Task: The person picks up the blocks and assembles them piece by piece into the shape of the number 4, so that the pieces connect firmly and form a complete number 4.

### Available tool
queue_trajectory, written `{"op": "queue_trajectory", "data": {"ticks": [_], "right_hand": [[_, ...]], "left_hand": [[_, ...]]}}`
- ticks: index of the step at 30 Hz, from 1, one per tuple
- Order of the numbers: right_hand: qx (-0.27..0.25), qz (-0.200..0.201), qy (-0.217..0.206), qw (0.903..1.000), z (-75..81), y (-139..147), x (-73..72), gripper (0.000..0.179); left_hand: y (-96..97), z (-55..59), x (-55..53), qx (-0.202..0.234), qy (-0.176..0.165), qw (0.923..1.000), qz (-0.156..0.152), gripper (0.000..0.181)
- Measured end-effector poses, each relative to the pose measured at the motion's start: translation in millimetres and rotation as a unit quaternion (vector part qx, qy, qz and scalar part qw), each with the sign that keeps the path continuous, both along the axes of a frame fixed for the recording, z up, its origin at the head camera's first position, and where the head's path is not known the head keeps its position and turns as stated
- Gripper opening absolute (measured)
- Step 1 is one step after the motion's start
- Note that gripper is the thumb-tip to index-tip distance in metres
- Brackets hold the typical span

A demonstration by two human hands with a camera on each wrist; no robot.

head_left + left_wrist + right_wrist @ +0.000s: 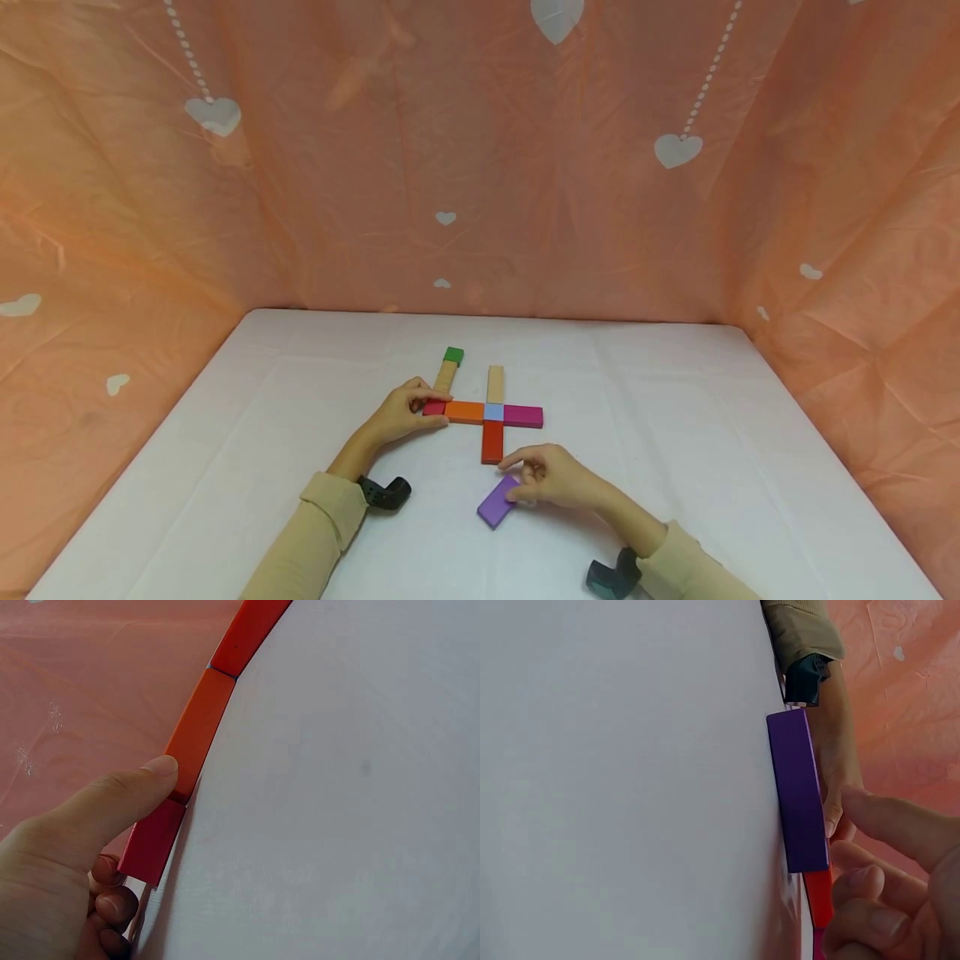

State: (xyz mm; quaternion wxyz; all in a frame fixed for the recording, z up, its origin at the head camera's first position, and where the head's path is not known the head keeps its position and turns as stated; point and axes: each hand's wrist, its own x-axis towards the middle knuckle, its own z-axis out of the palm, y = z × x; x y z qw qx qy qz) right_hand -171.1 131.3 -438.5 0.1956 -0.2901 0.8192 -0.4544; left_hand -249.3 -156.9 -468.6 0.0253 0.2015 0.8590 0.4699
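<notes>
My left hand (405, 412) is at the left end of a row of blocks, pinching the orange block (465, 412) where it meets a crimson block (152, 844). In the left wrist view its thumb lies on the orange block, the other fingers bent behind. My right hand (558, 477) is at the row's near side, thumb at the edge of a purple block (497, 502), index finger stretched toward the red block (492, 442). In the right wrist view the thumb and fingers are spread apart beside the purple block (801, 791).
A light-blue block (493, 412) joins the orange, red and magenta (523, 417) blocks and a natural wood block (495, 384). Another wood block (446, 377) leads from the crimson one to a green block (453, 356). All lie on a white-covered table (675, 400) before an orange curtain (495, 150).
</notes>
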Motion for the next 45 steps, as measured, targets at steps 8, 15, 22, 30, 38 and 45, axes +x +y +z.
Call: {"op": "queue_trajectory", "data": {"ticks": [8,15,22,30,38,45], "right_hand": [[0.027,-0.034,-0.013,0.9990,-2.6,8,1.2,0.036],[0.027,-0.037,-0.028,0.9986,-3.6,10,0.9,0.029],[0.043,-0.041,0.002,0.9982,-1.6,7,-2.0,0.025],[0.063,-0.065,0.006,0.9958,1.8,3,4.0,0.034],[0.093,-0.103,0.026,0.9900,9.0,-9,22.9,0.059],[0.128,-0.133,0.042,0.9819,9.9,-17,32.2,0.060]], "left_hand": [[-0.4,1.7,-0.3,0.003,0.002,1.0000,-0.002,0.035],[0.0,1.0,0.8,0.005,-0.005,1.0000,-0.004,0.035],[-0.6,-0.4,0.2,0.005,0.002,1.0000,-0.007,0.035],[0.0,-0.2,-0.3,0.004,0.002,1.0000,-0.006,0.035],[-0.1,0.5,-0.2,0.003,-0.006,1.0000,-0.002,0.035],[-0.2,-0.2,0.2,0.005,-0.005,1.0000,-0.003,0.035]]}}
